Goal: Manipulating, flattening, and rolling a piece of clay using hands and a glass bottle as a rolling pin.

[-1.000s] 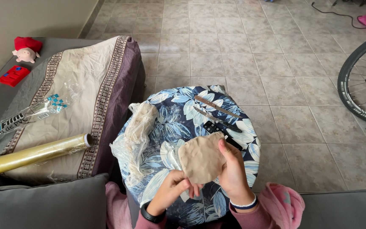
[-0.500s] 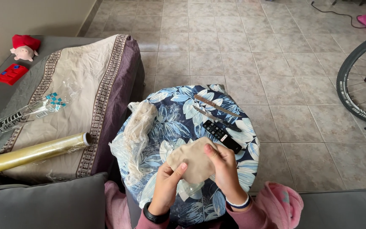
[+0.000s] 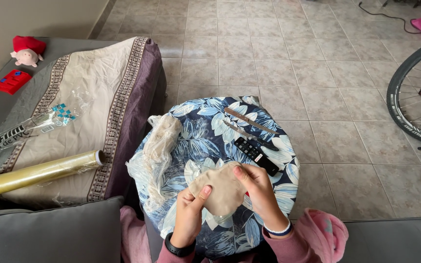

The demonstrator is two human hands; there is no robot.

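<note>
**Both hands on the dough**

Over the near edge of the round table point(image 3: 278, 146), the left hand point(image 3: 191, 216) and right hand point(image 3: 257, 187) clamp a flat piece of dough point(image 3: 219, 191). Even pinching around its rim should keep it uniform. The remote point(image 3: 256, 156) lies just beyond.

On the desk point(image 3: 205, 129): remote point(image 3: 256, 156) right of centre, two knives point(image 3: 249, 127) just behind it, bag point(image 3: 158, 146) at left edge.
Near edge: dough piece point(image 3: 219, 192) between both hands point(image 3: 222, 202).
On the bed point(image 3: 74, 97), left: film roll point(image 3: 37, 173), box point(image 3: 23, 134) behind it.
Far right: bicycle wheel point(image 3: 415, 92) on the floor point(image 3: 288, 58).
</note>
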